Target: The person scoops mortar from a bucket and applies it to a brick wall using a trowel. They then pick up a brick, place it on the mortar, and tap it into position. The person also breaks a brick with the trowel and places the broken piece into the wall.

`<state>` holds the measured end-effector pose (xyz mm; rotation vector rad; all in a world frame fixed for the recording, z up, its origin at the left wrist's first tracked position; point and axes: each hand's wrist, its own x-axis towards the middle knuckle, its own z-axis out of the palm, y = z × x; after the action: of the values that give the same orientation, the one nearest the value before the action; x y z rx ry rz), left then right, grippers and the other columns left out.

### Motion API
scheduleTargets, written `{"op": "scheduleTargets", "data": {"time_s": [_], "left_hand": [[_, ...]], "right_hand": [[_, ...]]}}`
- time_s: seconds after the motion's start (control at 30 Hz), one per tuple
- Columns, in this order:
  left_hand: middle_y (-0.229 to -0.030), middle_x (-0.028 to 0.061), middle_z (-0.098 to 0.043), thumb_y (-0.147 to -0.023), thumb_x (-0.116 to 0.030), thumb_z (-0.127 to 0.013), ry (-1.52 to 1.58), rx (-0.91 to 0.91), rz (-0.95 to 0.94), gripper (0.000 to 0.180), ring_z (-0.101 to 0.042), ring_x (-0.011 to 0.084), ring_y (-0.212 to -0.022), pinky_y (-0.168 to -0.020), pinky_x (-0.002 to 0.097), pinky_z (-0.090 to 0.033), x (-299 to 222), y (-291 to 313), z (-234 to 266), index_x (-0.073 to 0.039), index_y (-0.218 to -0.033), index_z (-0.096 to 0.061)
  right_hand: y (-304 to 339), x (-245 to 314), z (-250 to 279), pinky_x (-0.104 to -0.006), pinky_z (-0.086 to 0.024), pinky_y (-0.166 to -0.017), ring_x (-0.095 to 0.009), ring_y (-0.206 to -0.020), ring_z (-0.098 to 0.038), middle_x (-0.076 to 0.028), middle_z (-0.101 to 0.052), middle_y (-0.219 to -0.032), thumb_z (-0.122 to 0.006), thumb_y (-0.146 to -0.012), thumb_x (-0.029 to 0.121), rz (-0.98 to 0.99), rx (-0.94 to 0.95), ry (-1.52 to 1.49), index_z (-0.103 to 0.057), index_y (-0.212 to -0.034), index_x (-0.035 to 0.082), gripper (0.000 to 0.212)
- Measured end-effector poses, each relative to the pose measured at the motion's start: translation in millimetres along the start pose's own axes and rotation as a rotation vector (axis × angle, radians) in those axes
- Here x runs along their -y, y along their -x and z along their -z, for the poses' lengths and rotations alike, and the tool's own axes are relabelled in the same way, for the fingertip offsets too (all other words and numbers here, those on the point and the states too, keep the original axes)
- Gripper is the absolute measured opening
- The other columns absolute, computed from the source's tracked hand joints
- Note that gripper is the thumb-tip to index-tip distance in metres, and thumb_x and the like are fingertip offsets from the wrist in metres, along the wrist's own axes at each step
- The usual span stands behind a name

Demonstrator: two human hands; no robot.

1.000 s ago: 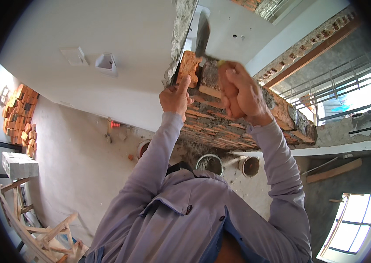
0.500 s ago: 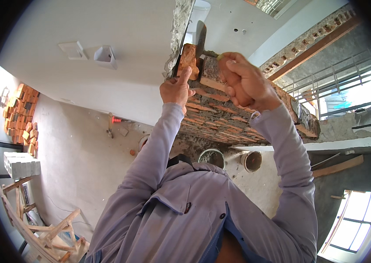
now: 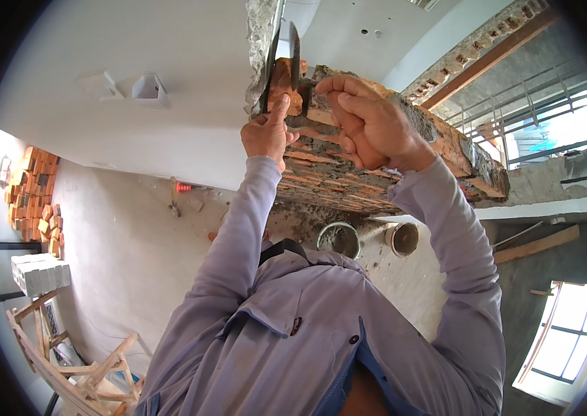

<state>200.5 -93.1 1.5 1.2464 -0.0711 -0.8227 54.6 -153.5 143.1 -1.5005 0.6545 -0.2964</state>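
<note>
At the top left end of a rough brick wall (image 3: 349, 187), my left hand (image 3: 264, 139) grips a broken piece of orange brick (image 3: 284, 75), one digit laid along its face. The piece sits close to the raw edge of the white wall. My right hand (image 3: 380, 128) is closed around a trowel, whose handle is mostly hidden in the fist. Seen nearly edge-on, the trowel blade (image 3: 295, 52) stands upright against the right side of the brick piece. Grey mortar shows along the wall's top and in its joints.
Two round buckets (image 3: 338, 240) (image 3: 402, 239) stand on the floor below the wall. Stacked bricks (image 3: 32, 180), pale blocks (image 3: 40, 275) and a wooden trestle (image 3: 89, 371) are at the left. A hammer (image 3: 174, 197) lies near the white wall. Metal bars (image 3: 529, 114) cross an opening at right.
The view has shifted a little, so both hands appear slightly further left. The trowel blade has come closer to the brick piece. Both grips are unchanged.
</note>
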Motion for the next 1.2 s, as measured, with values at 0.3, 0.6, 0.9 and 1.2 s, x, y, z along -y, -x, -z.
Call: {"op": "scheduleTargets", "data": {"time_s": [0.3, 0.6, 0.9, 1.2], "left_hand": [[-0.055, 0.0017, -0.050, -0.081, -0.038, -0.081, 0.021, 0.015, -0.026, 0.046, -0.050, 0.0106, -0.041, -0.053, 0.0325, -0.059, 5.2, -6.9, -1.2, -0.004, -0.064, -0.054], [-0.053, 0.0008, -0.048, -0.082, -0.045, -0.079, -0.027, 0.065, -0.012, 0.053, -0.047, 0.0106, -0.041, -0.053, 0.0330, -0.060, 3.2, -3.4, 0.4, -0.007, -0.058, -0.050], [-0.055, 0.0006, -0.048, -0.084, -0.043, -0.078, -0.050, 0.071, 0.000, 0.050, -0.047, 0.0096, -0.041, -0.055, 0.0325, -0.061, 2.6, -5.7, 2.5, -0.005, -0.062, -0.054], [-0.055, 0.0007, -0.047, -0.084, -0.042, -0.078, 0.006, 0.080, 0.026, 0.049, -0.045, 0.0096, -0.040, -0.057, 0.0346, -0.062, 3.2, -6.0, 3.6, -0.004, -0.063, -0.054]], "right_hand": [[10.0, 3.2, 0.3, -0.0238, -0.045, -0.038, -0.011, -0.057, -0.052, -0.005, -0.048, -0.086, -0.034, -0.102, 0.020, 0.063, -0.021, 0.040, -0.047, -0.135, 0.007, 0.038], [6.2, -6.0, -9.8, -0.0261, -0.045, -0.043, -0.013, -0.056, -0.052, -0.004, -0.051, -0.076, -0.038, -0.101, 0.020, 0.043, -0.076, -0.043, -0.051, -0.133, 0.005, 0.038], [7.0, -10.5, -10.3, -0.0282, -0.046, -0.041, -0.015, -0.054, -0.053, -0.006, -0.050, -0.075, -0.037, -0.100, 0.019, 0.015, -0.080, -0.022, -0.051, -0.134, 0.005, 0.039], [3.1, -17.3, -4.6, -0.0279, -0.046, -0.045, -0.014, -0.057, -0.054, -0.005, -0.053, -0.083, -0.039, -0.100, 0.019, 0.042, -0.050, -0.021, -0.052, -0.135, 0.005, 0.040]]}}
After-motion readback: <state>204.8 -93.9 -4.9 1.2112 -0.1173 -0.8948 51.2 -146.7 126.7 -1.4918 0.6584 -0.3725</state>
